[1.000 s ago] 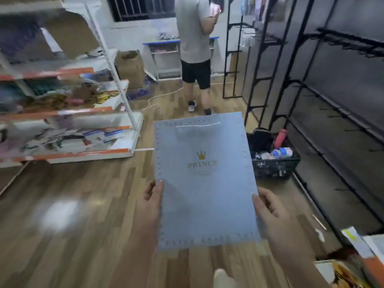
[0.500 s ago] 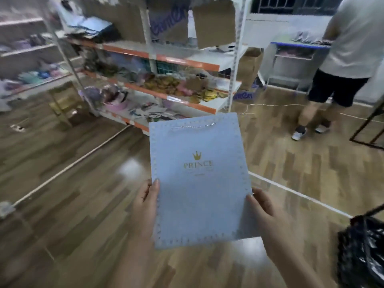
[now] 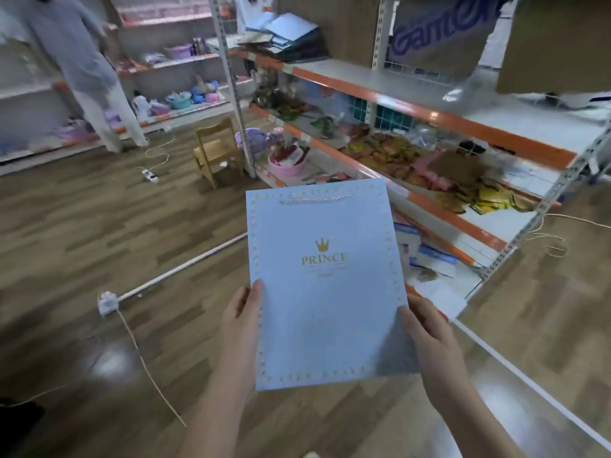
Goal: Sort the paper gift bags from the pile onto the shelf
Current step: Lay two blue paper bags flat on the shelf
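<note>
A flat light-blue paper gift bag [image 3: 325, 292] with a gold crown, the word PRINCE and a white cord handle is held upright in front of me. My left hand [image 3: 241, 322] grips its left edge, thumb on the front. My right hand [image 3: 426, 332] grips its right edge the same way. Beyond the bag stands the white shelf with orange edges [image 3: 429, 107]. A stack of flat blue and dark gift bags [image 3: 284, 34] lies on its upper level. Its middle level holds several small coloured bags [image 3: 406, 160].
A small wooden chair [image 3: 216, 150] stands at the shelf's left end, by a pink tub [image 3: 287, 160]. A power strip [image 3: 150, 175] and cables lie on the wood floor. A white strip [image 3: 178, 269] crosses the floor. A person [image 3: 82, 67] stands at a far-left shelf.
The view has swung left, from the black racks and basket round to the orange-edged shelf, which is now close. Both hands keep the same hold on the blue bag.
</note>
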Motion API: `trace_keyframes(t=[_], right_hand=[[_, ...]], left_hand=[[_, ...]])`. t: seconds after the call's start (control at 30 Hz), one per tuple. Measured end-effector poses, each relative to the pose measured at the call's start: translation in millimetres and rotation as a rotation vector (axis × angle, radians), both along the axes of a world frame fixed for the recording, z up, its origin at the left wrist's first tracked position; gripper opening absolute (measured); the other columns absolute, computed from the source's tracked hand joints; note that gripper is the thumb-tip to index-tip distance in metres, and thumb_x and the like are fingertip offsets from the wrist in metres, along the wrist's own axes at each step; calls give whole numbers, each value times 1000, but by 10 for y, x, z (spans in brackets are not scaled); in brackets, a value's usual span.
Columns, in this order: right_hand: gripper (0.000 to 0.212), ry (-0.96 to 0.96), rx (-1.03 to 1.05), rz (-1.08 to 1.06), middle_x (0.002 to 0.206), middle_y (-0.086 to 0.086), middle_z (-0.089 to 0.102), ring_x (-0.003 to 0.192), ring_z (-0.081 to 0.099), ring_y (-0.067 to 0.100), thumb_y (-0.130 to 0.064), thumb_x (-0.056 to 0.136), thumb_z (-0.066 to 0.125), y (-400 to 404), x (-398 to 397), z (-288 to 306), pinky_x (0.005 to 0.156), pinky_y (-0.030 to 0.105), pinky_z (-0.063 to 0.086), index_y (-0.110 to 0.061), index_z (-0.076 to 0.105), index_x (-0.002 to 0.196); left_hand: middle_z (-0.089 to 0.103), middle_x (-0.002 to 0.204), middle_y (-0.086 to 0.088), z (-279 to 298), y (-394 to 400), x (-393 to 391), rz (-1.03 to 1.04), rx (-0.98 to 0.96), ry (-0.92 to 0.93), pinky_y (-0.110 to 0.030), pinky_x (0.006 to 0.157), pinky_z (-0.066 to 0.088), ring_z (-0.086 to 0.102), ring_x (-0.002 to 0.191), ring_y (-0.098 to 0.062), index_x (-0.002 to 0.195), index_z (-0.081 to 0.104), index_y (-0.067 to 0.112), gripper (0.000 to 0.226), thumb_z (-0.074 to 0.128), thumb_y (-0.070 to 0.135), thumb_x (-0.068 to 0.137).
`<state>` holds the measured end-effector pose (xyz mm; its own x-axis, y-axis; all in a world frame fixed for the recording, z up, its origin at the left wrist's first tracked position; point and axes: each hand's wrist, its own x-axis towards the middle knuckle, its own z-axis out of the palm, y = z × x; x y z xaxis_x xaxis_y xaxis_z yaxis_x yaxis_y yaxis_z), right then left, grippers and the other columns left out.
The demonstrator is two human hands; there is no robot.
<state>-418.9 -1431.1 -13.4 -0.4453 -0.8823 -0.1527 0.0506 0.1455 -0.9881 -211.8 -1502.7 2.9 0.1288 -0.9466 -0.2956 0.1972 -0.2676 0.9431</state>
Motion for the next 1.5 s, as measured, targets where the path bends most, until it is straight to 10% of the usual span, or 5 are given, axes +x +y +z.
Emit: trace_keyframes(t=[0.33,0.87,1.13,1.5], right_hand=[[18,-1,49,12,92,-5,67,92,60,22,-22,95,47,-2551,-115,-70,74,33,43,-25,65,90],[14,-22,70,14,92,-14,60,70,57,-7,-22,96,45,-6660,-438,105,60,22,42,-22,60,95],[27,-89,134,-208,113,0,59,97,56,18,-30,93,51,-8374,-516,36,67,31,45,-18,57,117],[10,-76,90,-592,98,-1,65,86,62,20,-22,92,52,-9421,-1376,420,74,40,52,-27,60,95]], left_hand=[[70,70,6,-58,-2471,-113,63,28,45,-40,75,47,62,76,-23,68,65,23,25,57,28,92],[71,83,-2,118,-6480,-420,99,48,18,-49,84,51,64,81,-26,80,64,23,20,52,30,95],[71,89,-9,176,-8461,-580,-143,26,-4,-41,73,49,66,80,-32,93,63,18,21,51,36,94],[66,93,2,326,-10408,-1938,-536,-141,-91,-29,68,47,62,84,-17,101,61,25,12,51,29,95]])
